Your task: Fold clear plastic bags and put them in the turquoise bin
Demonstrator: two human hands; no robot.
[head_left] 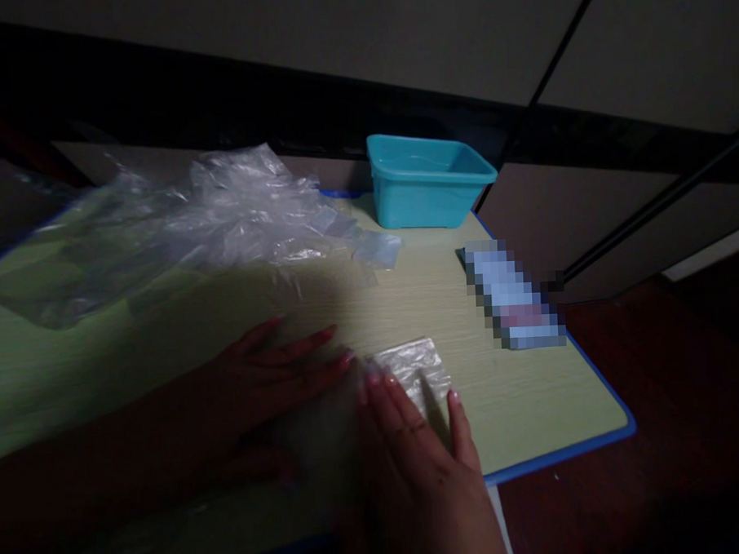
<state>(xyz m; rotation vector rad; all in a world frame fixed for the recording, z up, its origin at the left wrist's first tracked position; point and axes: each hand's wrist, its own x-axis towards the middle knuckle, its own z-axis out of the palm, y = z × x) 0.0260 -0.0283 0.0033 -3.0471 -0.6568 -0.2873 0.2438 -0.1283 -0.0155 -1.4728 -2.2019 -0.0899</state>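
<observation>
Left hand [269,371] and right hand [419,446] flat, fingers spread, gripping nothing, pressing small clear bag [417,365] onto desk [534,400] at 6 o'clock. Step: smoothing. Next needs even pressure; film slips.

Under dim light, a pale green wood-grain table with blue edging [535,417] stands before a grey panelled wall [395,31] crossed by dark bands [276,97], with dark reddish-brown floor [688,434] to the table's right.

A turquoise tub [427,185] is seen on a pale wood-grain table [522,401] edged in blue, beside clear, colourless plastic bags [220,214].
</observation>
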